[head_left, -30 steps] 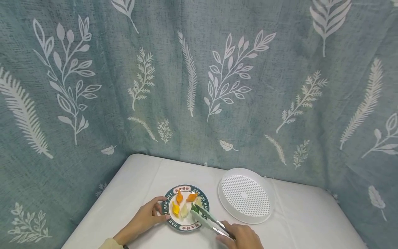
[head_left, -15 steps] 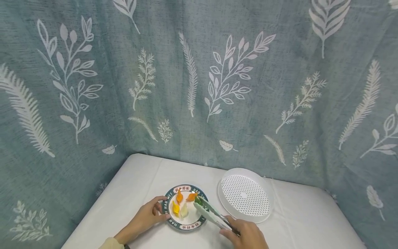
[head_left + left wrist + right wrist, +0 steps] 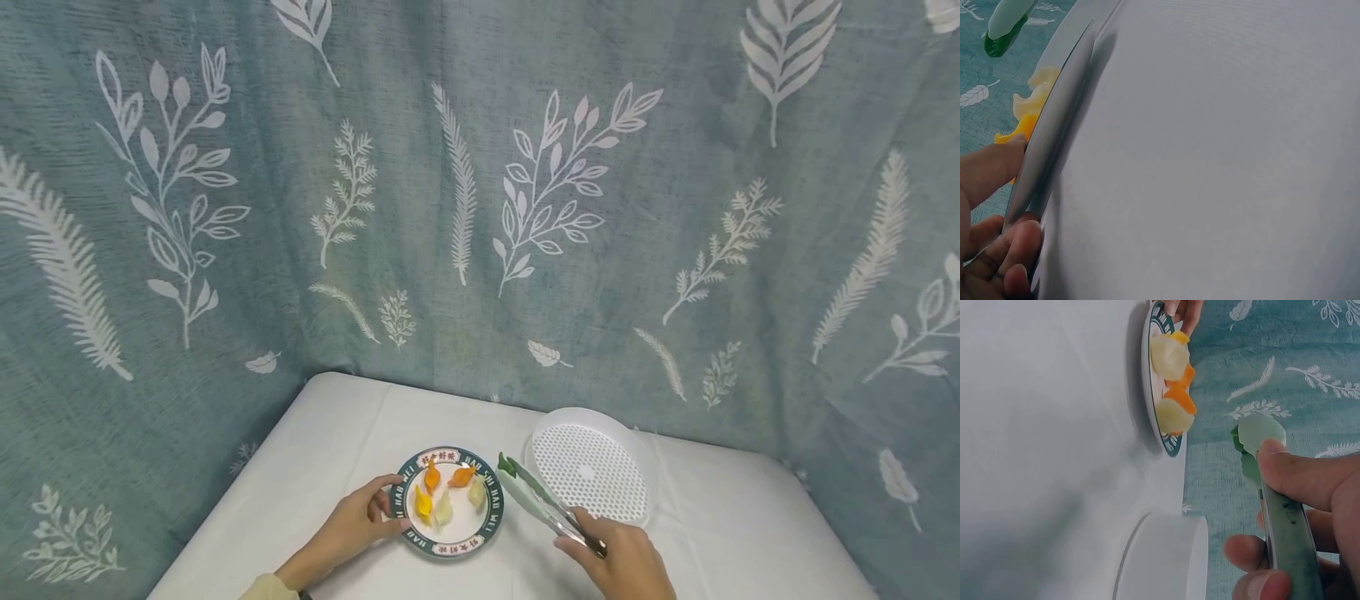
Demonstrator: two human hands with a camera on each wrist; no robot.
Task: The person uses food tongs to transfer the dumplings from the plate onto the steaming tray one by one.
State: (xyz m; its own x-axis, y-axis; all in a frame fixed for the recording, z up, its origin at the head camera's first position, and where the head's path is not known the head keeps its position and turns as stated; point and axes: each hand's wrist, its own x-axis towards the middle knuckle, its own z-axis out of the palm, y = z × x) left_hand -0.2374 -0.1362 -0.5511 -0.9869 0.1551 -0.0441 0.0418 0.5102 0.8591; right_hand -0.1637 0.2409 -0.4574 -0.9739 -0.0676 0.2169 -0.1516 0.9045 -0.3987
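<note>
My left hand (image 3: pixel 360 521) pinches the left rim of a round plate (image 3: pixel 450 549) with a dark green lettered border, thumb on top and fingers curled underneath. On the plate lie several dumpling-shaped pieces: a yellow piece (image 3: pixel 423 505), two orange ones, and pale ones such as the white piece (image 3: pixel 477 493) at the right. My right hand (image 3: pixel 626 554) grips a pair of tongs (image 3: pixel 551 508) with pale green tips. A dark green piece (image 3: pixel 507 464) is caught at the tips, raised just right of the plate; in the right wrist view a tip (image 3: pixel 1261 432) partly hides it.
A white round steamer tray (image 3: pixel 592 471) with a perforated base stands right of the plate, partly overlapped by the tongs. The white-covered table (image 3: pixel 360 417) ends at a blue-green leaf-patterned curtain (image 3: pixel 420 208) behind and at the sides.
The right hand and tongs have lifted the dark green piece off the plate and moved right. The pale piece at the plate's right shows again. The left hand stays on the rim.
</note>
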